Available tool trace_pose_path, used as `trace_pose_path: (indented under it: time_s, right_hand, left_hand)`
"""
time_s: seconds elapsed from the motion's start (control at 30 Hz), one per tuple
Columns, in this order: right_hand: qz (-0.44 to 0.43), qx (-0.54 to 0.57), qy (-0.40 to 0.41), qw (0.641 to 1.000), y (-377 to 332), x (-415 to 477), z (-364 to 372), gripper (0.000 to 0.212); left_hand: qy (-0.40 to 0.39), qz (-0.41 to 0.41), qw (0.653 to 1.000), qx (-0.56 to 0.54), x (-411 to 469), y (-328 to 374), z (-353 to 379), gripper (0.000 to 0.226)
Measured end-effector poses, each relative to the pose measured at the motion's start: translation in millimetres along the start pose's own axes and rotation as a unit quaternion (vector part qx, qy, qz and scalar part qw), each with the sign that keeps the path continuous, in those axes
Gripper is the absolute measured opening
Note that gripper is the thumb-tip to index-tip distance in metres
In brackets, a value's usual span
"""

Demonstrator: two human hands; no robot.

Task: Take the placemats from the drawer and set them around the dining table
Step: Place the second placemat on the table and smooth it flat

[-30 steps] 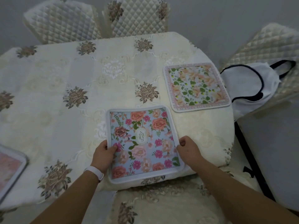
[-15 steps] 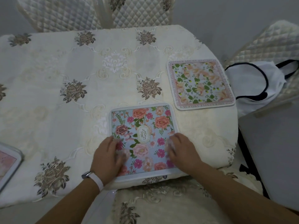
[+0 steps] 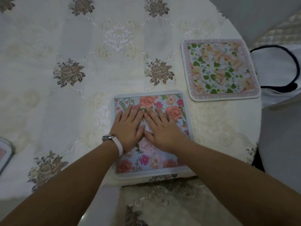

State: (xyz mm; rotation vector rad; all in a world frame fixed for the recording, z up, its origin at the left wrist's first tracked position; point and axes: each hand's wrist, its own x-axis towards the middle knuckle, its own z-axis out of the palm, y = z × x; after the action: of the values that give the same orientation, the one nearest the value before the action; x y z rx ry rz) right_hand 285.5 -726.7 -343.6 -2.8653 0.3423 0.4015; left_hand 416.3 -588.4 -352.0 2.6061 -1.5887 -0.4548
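Head view: lying flat at the near edge of the cloth-covered worktop (image 3: 48, 103), a blue floral placemat (image 3: 151, 162), pressed at its middle under the left hand (image 3: 128, 128) and right hand (image 3: 162, 129), both spread flat side by side, fingers straight, gripping nothing. Near the right edge, just past its far right corner and apart from it, a pink-bordered placemat (image 3: 221, 69), with a white bag (image 3: 280, 62) beyond that edge. At the left edge, cut off by the frame, the corner of a third placemat (image 3: 4, 154).

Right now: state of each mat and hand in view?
Blue floral placemat: lying flat, both hands on it.
Left hand: fingers straight, pressing the mat.
Right hand: same, touching the left.
Pink-bordered placemat: lying flat, untouched, farther off to the right.
Third placemat: only a corner shows, far left.
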Motion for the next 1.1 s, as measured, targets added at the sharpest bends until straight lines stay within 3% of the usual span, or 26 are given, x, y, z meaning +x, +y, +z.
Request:
trace_pose_path:
  time_s: [0.43,0.63,0.83,1.1]
  right_hand:
    - [0.046,0.018,0.047,0.998,23.6,82.3,-23.5,0.061]
    - [0.051,0.025,0.058,0.997,28.7,81.2,-25.4,0.062]
    - [0.138,0.035,0.071,0.987,59.3,63.0,-24.6,0.071]
    - [0.190,0.065,0.078,0.977,64.5,4.4,-6.0,0.075]
  left_hand:
    - [0.028,-0.057,0.998,-0.004,81.5,-20.2,-23.0,0.055]
    - [0.026,-0.051,0.998,-0.007,81.4,-23.2,-22.5,0.056]
    - [0.022,-0.081,0.996,0.006,65.8,-30.2,-18.9,0.066]
    - [0.040,-0.139,0.989,-0.040,13.4,-29.0,-8.0,0.082]
